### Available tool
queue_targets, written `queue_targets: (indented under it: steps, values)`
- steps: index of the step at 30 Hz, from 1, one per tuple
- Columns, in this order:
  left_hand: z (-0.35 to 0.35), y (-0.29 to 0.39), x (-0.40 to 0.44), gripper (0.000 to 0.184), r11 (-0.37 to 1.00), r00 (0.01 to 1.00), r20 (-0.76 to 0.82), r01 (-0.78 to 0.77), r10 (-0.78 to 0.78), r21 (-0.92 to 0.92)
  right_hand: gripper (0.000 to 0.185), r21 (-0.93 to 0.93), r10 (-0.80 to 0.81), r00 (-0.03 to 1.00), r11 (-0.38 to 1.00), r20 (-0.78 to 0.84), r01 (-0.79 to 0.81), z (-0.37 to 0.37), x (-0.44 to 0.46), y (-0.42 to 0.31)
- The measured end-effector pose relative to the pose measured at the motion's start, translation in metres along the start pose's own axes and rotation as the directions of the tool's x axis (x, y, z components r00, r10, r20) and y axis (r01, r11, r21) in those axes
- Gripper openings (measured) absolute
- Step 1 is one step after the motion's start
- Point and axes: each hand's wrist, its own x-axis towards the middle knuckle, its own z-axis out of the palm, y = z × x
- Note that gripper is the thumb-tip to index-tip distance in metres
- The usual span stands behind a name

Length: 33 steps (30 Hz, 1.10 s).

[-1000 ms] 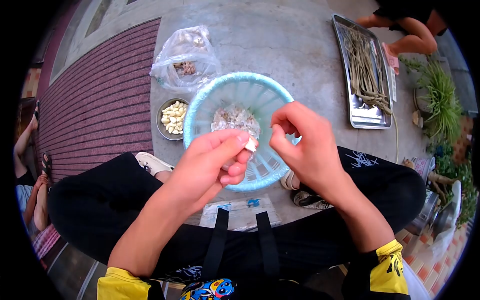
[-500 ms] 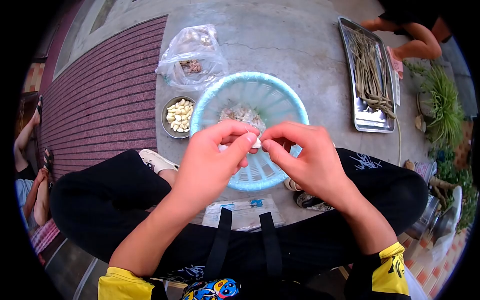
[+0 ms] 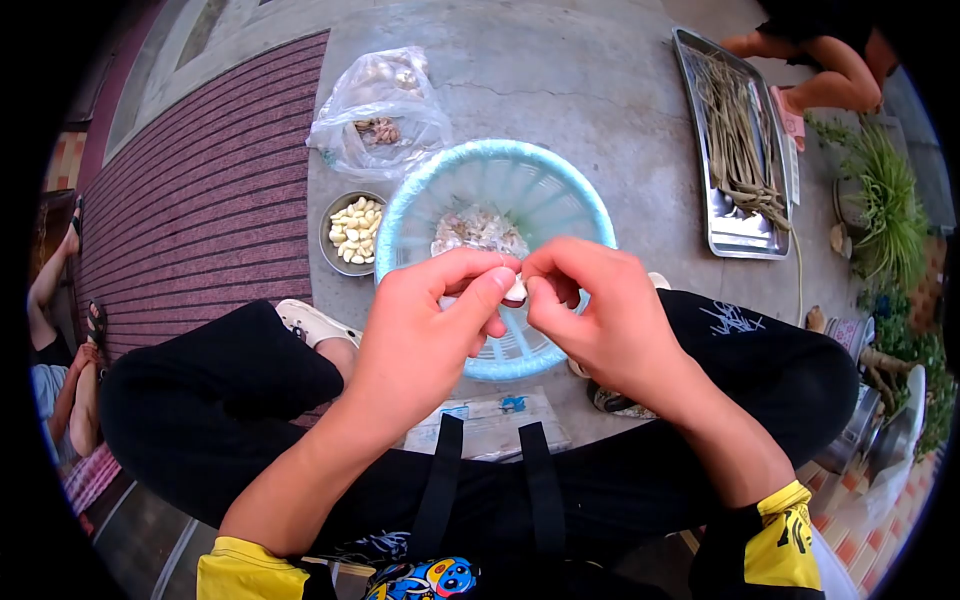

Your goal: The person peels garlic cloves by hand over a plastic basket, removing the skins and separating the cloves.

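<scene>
Together, 2 hands [image 3: 490,310] pinch a garlic clove [image 3: 516,290].

Materials and surface finishes. The round, light-blue openwork basket [image 3: 497,150] is plastic, its rim glossy and crinkled; the pale, thin flakes [image 3: 478,228] inside it look dry and papery. The small, round grey bowl [image 3: 325,238] is metal with a soft sheen, and the cream-coloured, oval cloves [image 3: 355,228] it holds are smooth. The clear, crumpled bag [image 3: 395,112] is thin, glossy plastic film. The long, rectangular silver tray [image 3: 742,238] is polished metal, brightly reflective; the long, brown-green strips [image 3: 738,150] on it are matt and fibrous. The purple, dark-striped mat [image 3: 220,170] is ribbed and matt; the loose black trousers [image 3: 215,390] are matt cloth.
</scene>
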Motion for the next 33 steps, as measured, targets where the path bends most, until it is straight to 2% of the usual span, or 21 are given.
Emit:
queue_targets:
  steps: [3, 4, 6, 7, 10, 12, 16, 18, 19, 21, 23, 25, 31, 33]
  values:
    - [0.000, -0.001, 0.000, 0.022, 0.996, 1.000, 0.026, 0.018, -0.016, -0.085, 0.009, -0.091, 0.043, 0.996, 0.995, -0.073, -0.049, -0.005, 0.004, -0.003]
    - [0.000, 0.000, 0.000, 0.023, 0.991, 0.998, 0.019, 0.065, -0.063, -0.116, 0.009, -0.091, 0.044, 0.996, 0.995, -0.073, -0.050, -0.007, 0.005, -0.001]
    - [0.000, 0.000, 0.002, 0.023, 0.983, 0.994, 0.016, 0.111, -0.110, -0.147, 0.010, -0.124, 0.184, 0.983, 0.976, 0.012, -0.181, -0.010, 0.005, 0.001]
    - [-0.001, -0.001, 0.002, 0.024, 0.976, 0.994, 0.024, 0.112, -0.109, -0.187, 0.010, -0.124, 0.184, 0.983, 0.976, 0.011, -0.181, -0.009, 0.004, 0.004]
    - [0.000, -0.002, 0.003, 0.026, 0.968, 0.994, 0.027, 0.107, -0.104, -0.227, 0.010, -0.159, 0.105, 0.992, 0.983, 0.067, -0.093, -0.005, 0.000, 0.008]
    - [-0.001, -0.003, 0.003, 0.026, 0.968, 0.995, 0.020, 0.102, -0.100, -0.228, 0.010, -0.053, 0.057, 0.998, 0.997, 0.017, -0.056, -0.004, 0.000, 0.003]
    - [-0.003, -0.004, 0.003, 0.023, 0.987, 0.997, 0.034, 0.069, -0.064, -0.143, 0.010, -0.003, -0.023, 1.000, 1.000, 0.013, 0.023, -0.003, 0.002, -0.004]
    - [-0.002, -0.004, 0.003, 0.021, 0.994, 0.999, 0.019, 0.038, -0.037, -0.099, 0.010, 0.072, 0.075, 0.996, 0.994, 0.041, -0.077, -0.005, 0.002, -0.005]
    - [-0.002, -0.004, 0.003, 0.019, 0.986, 0.997, 0.049, 0.059, -0.051, -0.158, 0.010, 0.072, 0.073, 0.996, 0.995, 0.040, -0.076, -0.005, 0.002, -0.006]
    - [-0.002, -0.003, 0.003, 0.018, 0.973, 0.995, 0.079, 0.081, -0.066, -0.217, 0.011, 0.035, 0.147, 0.989, 0.989, 0.009, -0.147, -0.006, 0.001, -0.006]
    - [-0.005, -0.001, 0.003, 0.019, 0.914, 0.980, 0.139, 0.186, -0.145, -0.361, 0.011, -0.027, 0.196, 0.981, 0.980, 0.017, -0.195, -0.009, 0.002, -0.007]
    - [-0.006, -0.002, 0.004, 0.019, 0.904, 0.976, 0.136, 0.210, -0.171, -0.373, 0.011, -0.090, 0.243, 0.970, 0.967, 0.019, -0.240, -0.009, 0.003, -0.006]
    - [-0.005, -0.002, 0.004, 0.020, 0.902, 0.978, 0.112, 0.203, -0.173, -0.381, 0.011, -0.021, 0.069, 0.997, 0.997, 0.018, -0.069, -0.006, 0.001, -0.002]
    - [-0.004, -0.004, 0.005, 0.020, 0.906, 0.978, 0.120, 0.202, -0.169, -0.372, 0.012, -0.055, -0.058, 0.998, 0.997, 0.005, 0.058, -0.004, 0.000, 0.001]
